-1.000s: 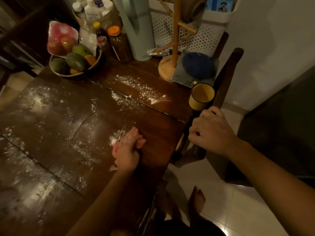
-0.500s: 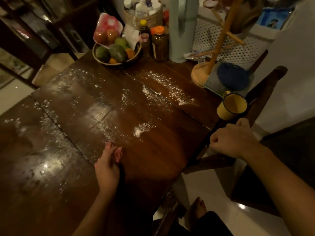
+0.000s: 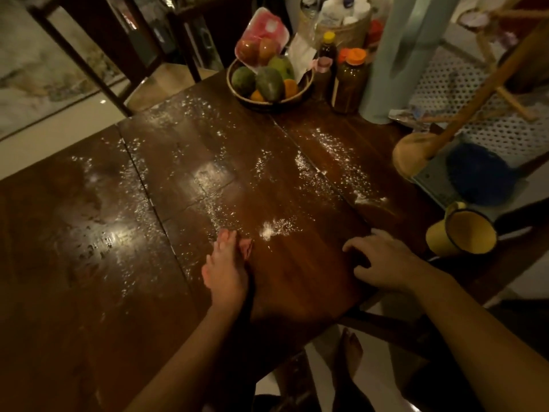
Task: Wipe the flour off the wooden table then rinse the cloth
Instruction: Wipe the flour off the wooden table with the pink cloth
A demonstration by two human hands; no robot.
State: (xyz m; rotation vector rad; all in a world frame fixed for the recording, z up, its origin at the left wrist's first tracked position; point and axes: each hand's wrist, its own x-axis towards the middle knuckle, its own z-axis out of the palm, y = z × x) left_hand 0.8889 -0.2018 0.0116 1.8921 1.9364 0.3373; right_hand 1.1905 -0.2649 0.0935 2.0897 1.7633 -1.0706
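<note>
Flour point(image 3: 269, 231) lies scattered across most of your wooden table point(image 3: 297, 281). A small white heap sits just beyond the fingertips of your left hand point(image 3: 225, 272), and a longer streak runs over the far right board near the base of the wooden mug tree point(image 3: 413, 153). Left hand: set on its edge on the tabletop, fingers straight and pressed together, pointing away from you; you cannot tell whether anything lies under the palm. Right hand point(image 3: 383, 263): palm down near the table's right edge, fingers spread and loosely bent, tips touching the wood, holding nothing. Yellow mug point(image 3: 463, 233) sits just beyond it at the edge. Fruit bowl point(image 3: 276, 104) stands at the far side, beside an orange-lidded jar point(image 3: 352, 81).
</note>
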